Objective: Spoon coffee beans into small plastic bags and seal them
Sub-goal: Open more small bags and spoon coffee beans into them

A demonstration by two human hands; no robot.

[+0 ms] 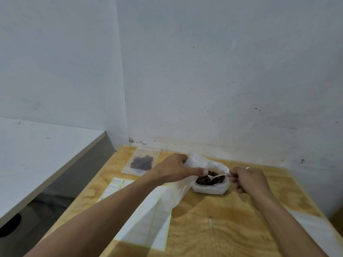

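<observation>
Left hand [176, 168] pinches the limp, slippery empty plastic bag [182, 188] at its mouth, centre frame; best held by that rim. Right hand [247, 179] grips a light spoon [218, 176] over loose coffee beans [210, 179] in what looks like a white container [210, 189]. 1 filled bag [142, 162] lies upper left on the wooden table [222, 229], against a scuffed white wall [222, 71].

We see bare table [232, 229] near us on the right. A sheet of labels [148, 229] lies left, a filled bag [142, 162] far left, the wall [222, 89] close behind.
</observation>
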